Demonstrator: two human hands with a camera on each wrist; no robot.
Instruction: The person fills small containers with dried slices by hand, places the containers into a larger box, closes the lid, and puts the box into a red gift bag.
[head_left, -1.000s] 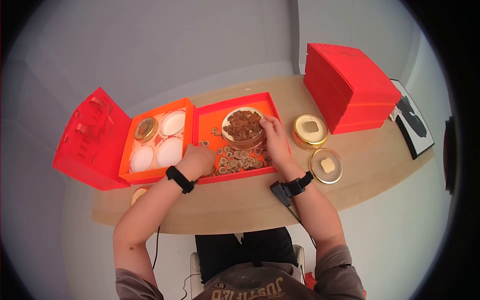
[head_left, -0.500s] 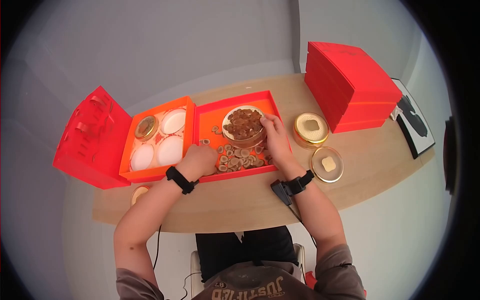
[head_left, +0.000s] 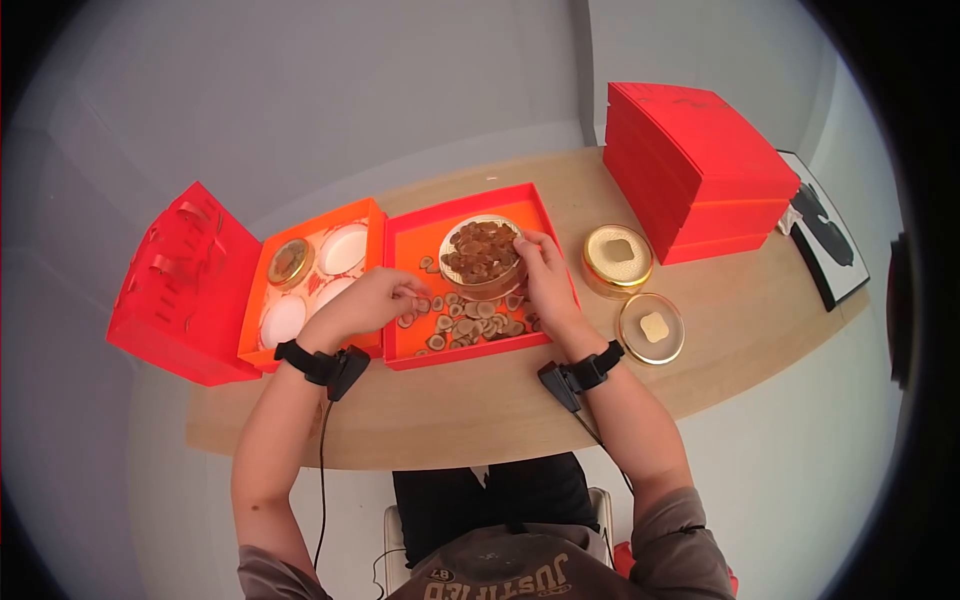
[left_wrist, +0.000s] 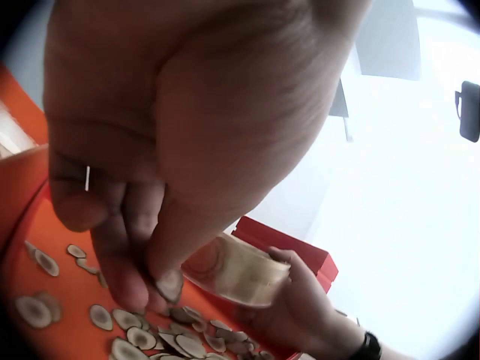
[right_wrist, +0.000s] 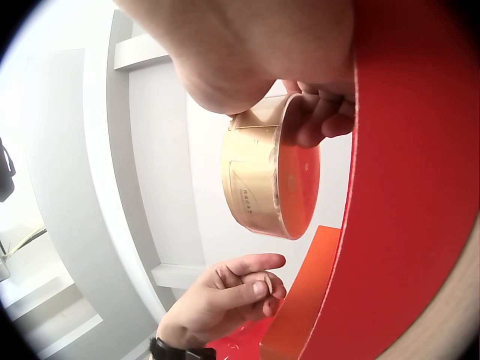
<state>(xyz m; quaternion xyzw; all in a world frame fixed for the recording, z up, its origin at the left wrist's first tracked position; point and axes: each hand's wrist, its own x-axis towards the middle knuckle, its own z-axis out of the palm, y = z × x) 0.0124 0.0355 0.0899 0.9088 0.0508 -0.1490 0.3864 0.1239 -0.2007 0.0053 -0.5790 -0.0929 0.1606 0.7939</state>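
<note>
My left hand (head_left: 368, 302) is over the left side of a shallow red tray with an orange inside (head_left: 412, 240). Its thumb and fingers pinch one pale, dark-rimmed dried slice (left_wrist: 169, 285). Below it, several more dried slices (head_left: 478, 322) lie scattered on the tray floor. My right hand (head_left: 550, 288) grips the right side of a round clear container (right_wrist: 255, 180), thumb at the rim and fingers against its outer wall and underside. Brown dried pieces (head_left: 482, 250) fill that container, which is held over the tray.
To the left, an open red gift box has a white insert with round wells (head_left: 284, 320); one holds a gold-rimmed jar (head_left: 290, 262). A closed gold-rimmed container (head_left: 617, 260) and a clear lid (head_left: 652, 328) lie right of the tray, before stacked red boxes (head_left: 690, 175).
My left hand has risen from the tray's lower left and turned, its wrist moving left, and a slice now shows between its fingers. My right hand keeps its hold on the container.
</note>
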